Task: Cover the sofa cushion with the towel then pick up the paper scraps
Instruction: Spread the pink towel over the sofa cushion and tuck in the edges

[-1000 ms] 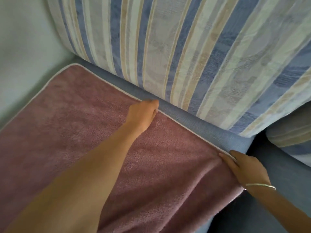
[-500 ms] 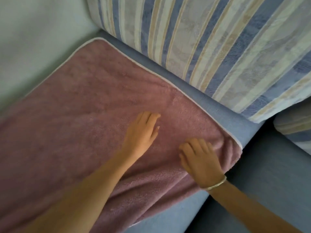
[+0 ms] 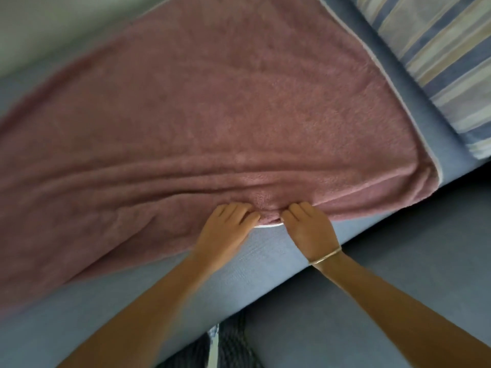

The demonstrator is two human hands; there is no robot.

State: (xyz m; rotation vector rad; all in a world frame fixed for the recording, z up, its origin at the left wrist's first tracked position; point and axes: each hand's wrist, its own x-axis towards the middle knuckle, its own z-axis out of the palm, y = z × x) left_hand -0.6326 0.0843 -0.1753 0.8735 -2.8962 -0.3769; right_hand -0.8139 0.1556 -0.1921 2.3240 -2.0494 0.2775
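My left hand and right hand are close together, with my 2 arms stretched out. Each hand pinches the near edge of the pink towel. The towel lies spread over the blue sofa cushion.

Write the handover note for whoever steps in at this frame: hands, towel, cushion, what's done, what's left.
Left hand: grips the near hem of the pink towel.
Right hand: grips the same hem just beside it; the cloth bunches between the two.
Towel: spread over the top of the blue seat cushion, far edge close to the striped back cushion. Long folds run along the near part, and the near hem lies slanted.
Done: cushion mostly covered.
Left: probably draw the hem even, smooth the folds, then pick up the paper scraps, none of which are in view.
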